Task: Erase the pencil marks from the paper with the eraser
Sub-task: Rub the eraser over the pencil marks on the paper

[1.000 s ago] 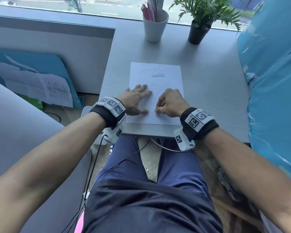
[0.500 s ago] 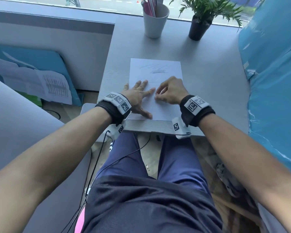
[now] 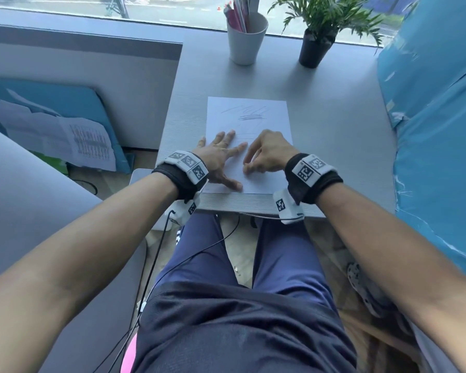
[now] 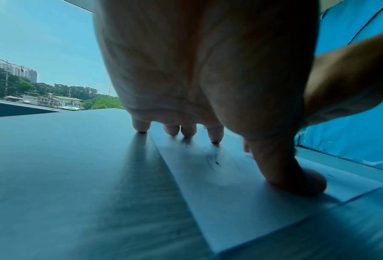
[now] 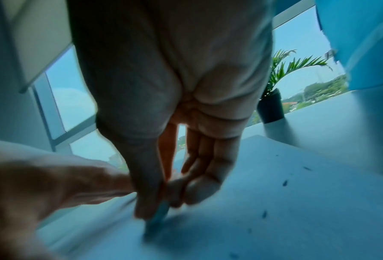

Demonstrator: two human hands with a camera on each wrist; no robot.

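Scene: A seated person works at a grey desk (image 3: pixel 334 125) by a window, with a sheet of paper (image 3: pixel 269 181) lying square at the near edge.
Left hand: The left hand (image 3: pixel 221 157) lies flat on the sheet's left side, fingers straight and spread, thumb pressed down near the bottom edge; it grips nothing and pins the paper in place.
Right hand: The right hand (image 3: pixel 267 154) hovers low over the middle of the sheet, fingers curled, thumb and fingertips pinching a small blue eraser (image 5: pixel 157 218) whose tip meets the paper.
Pencil marks: Dark pencil marks (image 3: pixel 249 114) remain untouched on the far half of the sheet, well beyond both hands; fainter lines sit just past the fingers.
Crumbs: Dark specks (image 5: pixel 285 183) dot the paper to the right of the eraser.
Step in hand: Rubbing appears under way on the near and middle part of the sheet, judging by the blur at the eraser tip.
Next move: The job looks well short of done; the eraser likely needs to travel toward the far scribbles, with the flat hand holding the sheet so that it does not crease.
Background: A cup of pens (image 3: pixel 246 39) and a potted plant (image 3: pixel 318 41) stand at the far edge.
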